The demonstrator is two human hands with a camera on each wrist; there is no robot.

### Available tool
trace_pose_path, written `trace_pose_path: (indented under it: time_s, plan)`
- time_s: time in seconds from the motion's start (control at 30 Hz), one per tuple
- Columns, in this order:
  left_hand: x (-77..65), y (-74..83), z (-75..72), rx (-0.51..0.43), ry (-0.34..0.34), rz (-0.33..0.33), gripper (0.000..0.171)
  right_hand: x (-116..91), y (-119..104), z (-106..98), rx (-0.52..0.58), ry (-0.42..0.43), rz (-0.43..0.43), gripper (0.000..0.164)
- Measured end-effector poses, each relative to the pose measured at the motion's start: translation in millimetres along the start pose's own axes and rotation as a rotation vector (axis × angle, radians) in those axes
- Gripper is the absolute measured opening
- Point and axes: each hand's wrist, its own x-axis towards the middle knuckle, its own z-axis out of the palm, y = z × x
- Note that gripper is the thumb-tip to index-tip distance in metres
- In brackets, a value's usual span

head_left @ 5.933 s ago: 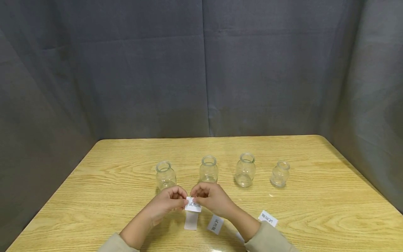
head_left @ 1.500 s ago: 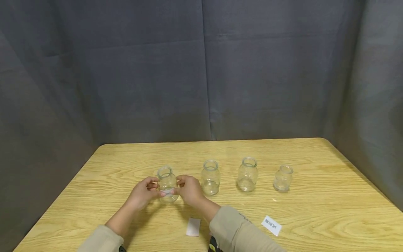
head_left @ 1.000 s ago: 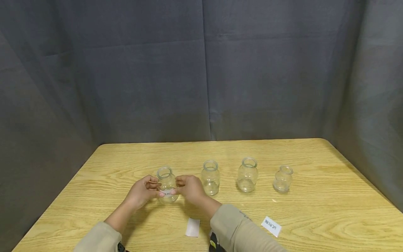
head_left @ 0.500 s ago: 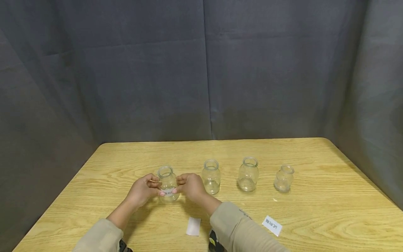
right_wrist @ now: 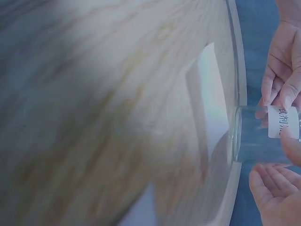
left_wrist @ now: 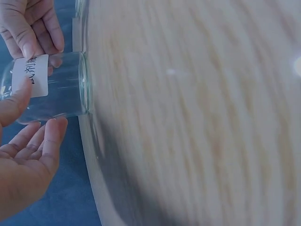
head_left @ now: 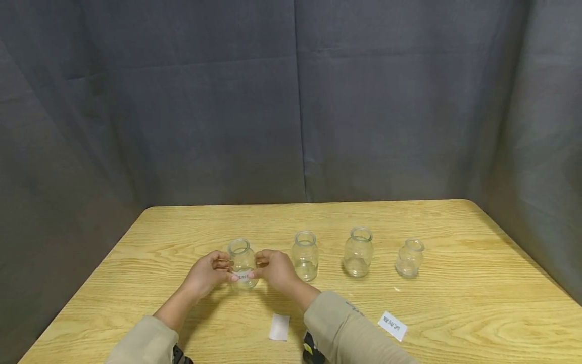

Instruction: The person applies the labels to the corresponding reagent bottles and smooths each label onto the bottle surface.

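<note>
In the head view, the leftmost clear glass jar (head_left: 243,258) stands upright on the table, a white label (head_left: 243,276) with dark characters lying across its front. My left hand (head_left: 205,275) has its thumb on the label's left end, while its fingers reach round the jar's side. From the other side, my right hand (head_left: 275,272) presses the label's right end with its thumb, fingers against the glass. Both wrist views show the label (left_wrist: 40,77) flat along the jar (right_wrist: 251,134) between the two thumbs. Parts of the characters are covered.
To the right stand three more clear jars: a second jar (head_left: 304,258), a third jar (head_left: 357,253) and a smaller jar (head_left: 409,259). A blank white paper slip (head_left: 279,327) and a written label (head_left: 392,325) lie on the wooden table (head_left: 454,293). Grey cloth (head_left: 227,126) hangs behind.
Earlier both hands held the label above the table's front; they have since moved forward to the leftmost jar, with the label now against its front. Over the last second the hands barely move.
</note>
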Motion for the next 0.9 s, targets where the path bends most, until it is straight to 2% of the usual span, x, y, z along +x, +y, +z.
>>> trace_pose_path:
  time_s: [0.43,0.77,0.9]
  plan:
    - [-4.0,1.5,-0.6,0.004,-0.025,-0.022,0.057,-8,-1,-9,0.026,-0.023,0.015,0.034]
    - [-12.3,-3.3,-3.6,-0.010,-0.013,-0.026,0.050,-22,-4,-20,-0.016,-0.083,-0.029,0.030]
    - [-18.0,-2.9,-4.2,-0.013,-0.013,-0.036,0.046,-28,-4,-26,0.000,-0.108,-0.052,0.032]
